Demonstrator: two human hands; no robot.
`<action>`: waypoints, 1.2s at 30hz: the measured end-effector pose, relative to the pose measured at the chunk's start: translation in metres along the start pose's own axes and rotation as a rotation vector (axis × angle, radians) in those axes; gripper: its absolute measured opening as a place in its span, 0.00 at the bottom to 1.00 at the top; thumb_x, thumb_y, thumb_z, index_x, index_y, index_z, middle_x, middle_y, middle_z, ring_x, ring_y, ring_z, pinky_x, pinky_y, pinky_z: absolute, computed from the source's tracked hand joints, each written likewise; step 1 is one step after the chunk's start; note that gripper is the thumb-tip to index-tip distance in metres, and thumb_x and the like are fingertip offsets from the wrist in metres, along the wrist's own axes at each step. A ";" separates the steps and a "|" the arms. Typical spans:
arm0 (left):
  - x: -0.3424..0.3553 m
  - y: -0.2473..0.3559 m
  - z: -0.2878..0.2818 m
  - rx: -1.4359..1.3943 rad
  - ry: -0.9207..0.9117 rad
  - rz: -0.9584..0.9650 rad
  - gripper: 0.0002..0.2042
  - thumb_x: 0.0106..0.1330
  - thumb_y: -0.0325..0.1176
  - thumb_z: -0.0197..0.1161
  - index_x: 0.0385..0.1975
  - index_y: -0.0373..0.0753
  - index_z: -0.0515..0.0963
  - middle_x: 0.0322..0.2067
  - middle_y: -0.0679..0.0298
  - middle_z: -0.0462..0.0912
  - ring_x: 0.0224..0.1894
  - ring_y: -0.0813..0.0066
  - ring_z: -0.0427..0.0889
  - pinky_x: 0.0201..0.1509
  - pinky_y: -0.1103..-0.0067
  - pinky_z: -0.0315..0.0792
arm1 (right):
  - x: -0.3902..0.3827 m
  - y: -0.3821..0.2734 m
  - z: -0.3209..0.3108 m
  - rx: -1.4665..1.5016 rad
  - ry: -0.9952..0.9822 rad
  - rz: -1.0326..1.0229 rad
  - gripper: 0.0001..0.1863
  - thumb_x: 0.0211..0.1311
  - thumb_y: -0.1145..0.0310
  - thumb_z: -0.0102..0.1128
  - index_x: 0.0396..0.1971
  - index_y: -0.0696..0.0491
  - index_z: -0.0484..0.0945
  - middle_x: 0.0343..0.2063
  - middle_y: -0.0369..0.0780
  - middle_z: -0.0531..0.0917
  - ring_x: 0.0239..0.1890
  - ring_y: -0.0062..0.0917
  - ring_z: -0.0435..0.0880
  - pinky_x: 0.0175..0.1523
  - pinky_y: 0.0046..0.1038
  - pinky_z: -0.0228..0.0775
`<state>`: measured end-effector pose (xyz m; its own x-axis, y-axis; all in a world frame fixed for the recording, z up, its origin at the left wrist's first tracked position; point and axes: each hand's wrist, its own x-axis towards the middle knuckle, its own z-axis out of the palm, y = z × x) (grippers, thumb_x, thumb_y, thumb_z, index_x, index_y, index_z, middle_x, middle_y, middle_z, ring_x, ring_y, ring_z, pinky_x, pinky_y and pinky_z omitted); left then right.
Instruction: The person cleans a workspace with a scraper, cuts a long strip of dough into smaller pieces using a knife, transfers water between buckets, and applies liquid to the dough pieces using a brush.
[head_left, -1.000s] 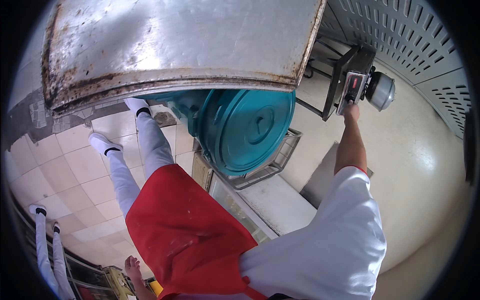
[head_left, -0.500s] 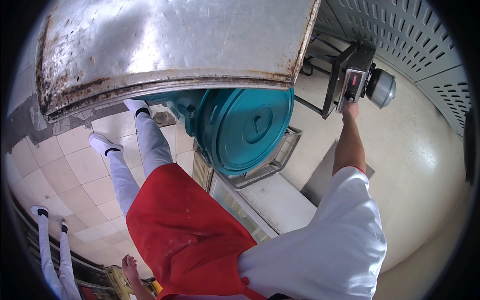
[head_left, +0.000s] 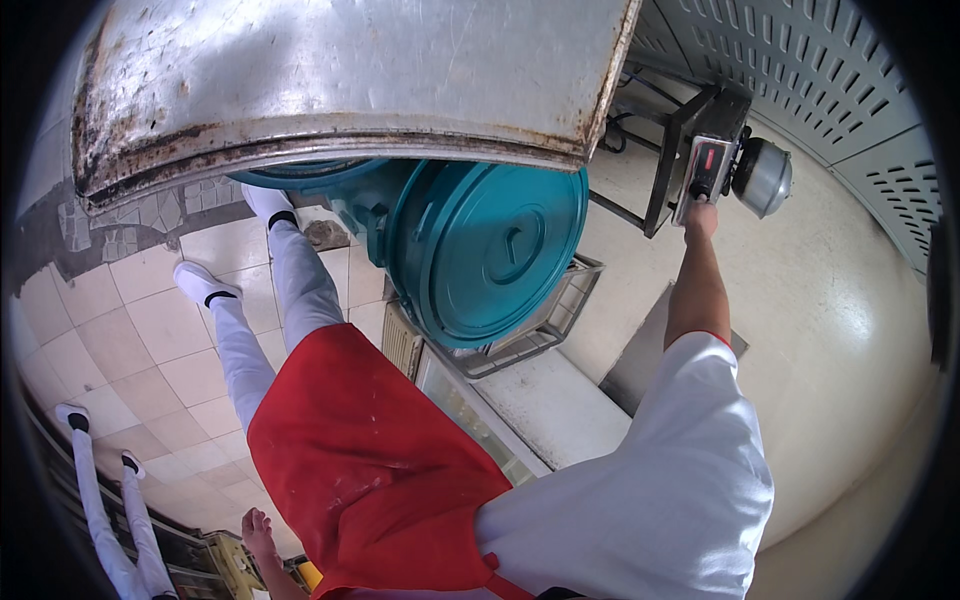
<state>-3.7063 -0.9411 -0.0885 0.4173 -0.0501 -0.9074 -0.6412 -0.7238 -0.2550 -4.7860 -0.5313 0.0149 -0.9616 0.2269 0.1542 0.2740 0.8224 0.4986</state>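
Note:
My right hand (head_left: 701, 218) reaches out to a small steel control box (head_left: 714, 160) with a red panel, its fingers closed on a black knob (head_left: 702, 190). A rounded silver housing (head_left: 762, 178) is attached beside the box, which is mounted on a dark metal frame (head_left: 662, 180). Low at the left, my left hand (head_left: 258, 535) hangs beside my red apron (head_left: 365, 430), empty, fingers loosely bent and apart.
A rust-edged metal sheet (head_left: 350, 75) spans the top, above teal lidded bins (head_left: 470, 280) near a wire rack (head_left: 570, 320). A slotted grey panel (head_left: 800, 60) lines the upper right. A second pair of white-clad legs (head_left: 100, 515) shows at lower left on the tiled floor (head_left: 180, 370).
The metal sheet sits slightly higher in view, showing more of the teal bins. My right hand keeps its place at the box; my left hand has barely moved.

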 end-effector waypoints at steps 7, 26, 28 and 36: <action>-0.004 -0.003 0.008 -0.019 -0.008 0.017 0.15 0.74 0.44 0.63 0.53 0.43 0.78 0.37 0.73 0.79 0.36 0.83 0.75 0.39 0.84 0.67 | 0.004 0.006 0.006 0.030 0.016 -0.009 0.29 0.76 0.49 0.45 0.47 0.62 0.82 0.45 0.56 0.86 0.51 0.52 0.85 0.55 0.47 0.75; -0.017 -0.044 0.020 -0.253 -0.051 0.183 0.20 0.74 0.46 0.61 0.59 0.43 0.75 0.45 0.66 0.82 0.43 0.76 0.80 0.50 0.76 0.73 | -0.238 0.111 0.057 -0.026 -0.275 -0.194 0.34 0.70 0.43 0.53 0.55 0.64 0.76 0.54 0.57 0.81 0.59 0.52 0.79 0.64 0.46 0.70; -0.018 -0.080 0.026 -0.373 -0.042 0.284 0.20 0.73 0.45 0.61 0.57 0.39 0.76 0.44 0.66 0.83 0.42 0.75 0.81 0.47 0.76 0.74 | -0.310 0.108 0.053 -0.194 -0.568 -0.384 0.34 0.67 0.47 0.56 0.58 0.63 0.74 0.57 0.57 0.79 0.64 0.49 0.75 0.67 0.44 0.67; -0.005 -0.254 0.031 -0.500 0.164 0.237 0.19 0.68 0.43 0.66 0.48 0.33 0.83 0.39 0.55 0.87 0.40 0.68 0.86 0.49 0.71 0.78 | -0.508 -0.002 0.009 -0.130 -0.868 -1.096 0.22 0.66 0.55 0.61 0.48 0.59 0.78 0.41 0.48 0.84 0.42 0.39 0.84 0.44 0.38 0.76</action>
<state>-3.5650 -0.7356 -0.0295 0.4195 -0.3278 -0.8465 -0.3633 -0.9152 0.1743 -4.2983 -0.6439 -0.0721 -0.3730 -0.2053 -0.9048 -0.6575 0.7466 0.1016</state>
